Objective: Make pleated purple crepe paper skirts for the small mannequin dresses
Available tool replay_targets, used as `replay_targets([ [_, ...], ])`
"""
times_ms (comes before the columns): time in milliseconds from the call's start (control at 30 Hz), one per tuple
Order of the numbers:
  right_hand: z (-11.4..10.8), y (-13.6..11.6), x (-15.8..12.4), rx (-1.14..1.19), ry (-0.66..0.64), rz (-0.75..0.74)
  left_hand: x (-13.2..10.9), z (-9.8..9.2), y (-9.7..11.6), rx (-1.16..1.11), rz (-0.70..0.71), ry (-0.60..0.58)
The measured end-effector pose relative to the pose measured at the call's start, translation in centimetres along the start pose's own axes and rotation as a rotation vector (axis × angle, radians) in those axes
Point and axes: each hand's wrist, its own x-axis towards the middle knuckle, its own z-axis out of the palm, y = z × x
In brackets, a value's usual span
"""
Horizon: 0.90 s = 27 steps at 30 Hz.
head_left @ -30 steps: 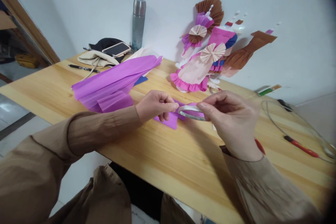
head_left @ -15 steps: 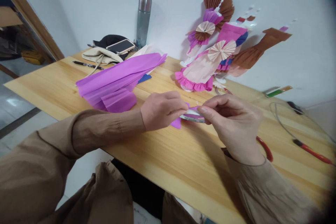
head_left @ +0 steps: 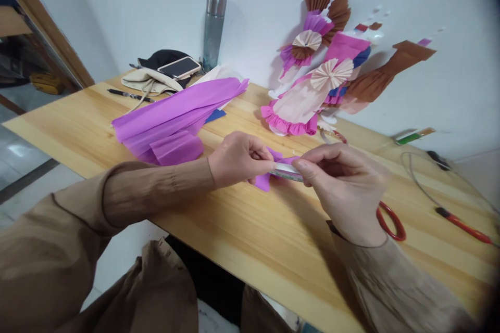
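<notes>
Purple scrap (head_left: 263, 182) pinched tight in left hand (head_left: 236, 158), low over the middle of wood table (head_left: 250, 239). Right hand (head_left: 346, 187) grips white tape roll (head_left: 288, 170), which touches the scrap between both hands. Crepe (head_left: 175, 112) lies back left, doll (head_left: 308, 88) leans at the wall. Flask (head_left: 214, 26) and phone (head_left: 179, 67) sit far back, red scissors (head_left: 390, 223) just beside the right wrist.
</notes>
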Motion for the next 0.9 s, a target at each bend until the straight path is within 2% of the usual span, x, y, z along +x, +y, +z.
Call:
replay_targets([
  [133,-0.1,-0.1,-0.1,-0.035,0.007,-0.033,0.4,-0.4,-0.3,-0.057,-0.105,-0.116],
  [233,-0.1,-0.4,-0.2,-0.017,0.03,-0.047,0.7,-0.6,-0.7,-0.108,-0.116,-0.159],
  [300,0.0,-0.3,-0.3,0.046,0.057,-0.051,0.8,-0.7,-0.7,-0.128,-0.099,-0.196],
  [400,0.2,0.1,-0.3,0.191,0.094,-0.029,0.8,-0.9,-0.6,-0.142,-0.066,-0.344],
  [500,0.1,0.4,0.2,0.394,-0.007,0.037,0.8,-1.2,-0.4,-0.178,-0.041,-0.427],
  [567,-0.3,0.3,0.7,0.511,-0.088,0.054,0.8,-1.5,-0.4,-0.192,-0.01,-0.413],
  [667,-1.3,0.1,1.9,0.565,-0.068,0.012,1.1,-2.1,-0.3,-0.227,0.063,-0.367],
  [733,-2.2,0.5,2.6,0.496,-0.017,-0.001,1.2,-2.6,-0.3,-0.277,0.112,-0.332],
  [800,-3.0,1.7,3.2,0.356,0.004,0.053,1.4,-3.0,-0.3,-0.323,0.142,-0.295],
  [900,-3.7,4.4,3.7,0.205,-0.128,0.227,1.8,-3.5,-0.5,-0.368,0.145,-0.261],
])
